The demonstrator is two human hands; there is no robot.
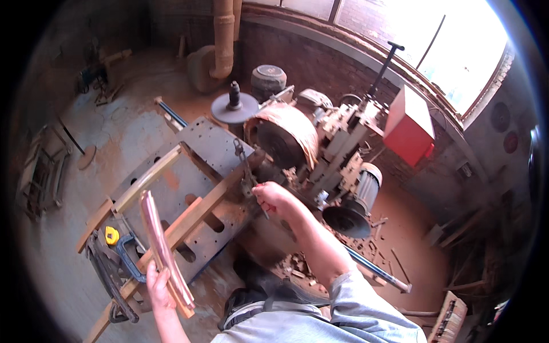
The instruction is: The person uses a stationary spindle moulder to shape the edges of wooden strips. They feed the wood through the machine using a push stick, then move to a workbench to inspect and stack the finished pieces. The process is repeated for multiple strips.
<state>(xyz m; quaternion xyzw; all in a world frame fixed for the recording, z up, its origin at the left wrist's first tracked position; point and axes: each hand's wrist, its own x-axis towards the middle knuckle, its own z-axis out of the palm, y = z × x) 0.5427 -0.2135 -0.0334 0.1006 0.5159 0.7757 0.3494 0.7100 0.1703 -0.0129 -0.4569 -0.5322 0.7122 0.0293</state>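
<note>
My left hand is closed around the lower part of a long, reddish-brown wooden piece with a shaped, shiny face. The piece slants upward over the left part of a grey metal machine table. At the table's right edge, my right hand is closed on a thin metal rod. This rod belongs to a screw clamp standing by a wooden fence bar that runs across the table. Part of the rod is hidden by my fingers.
Behind the table stand a large sanding drum, a grey disc on a spindle, and an electric motor. A red box rises at the right. A blue G-clamp and yellow tape measure sit at the left. Wood scraps litter the floor.
</note>
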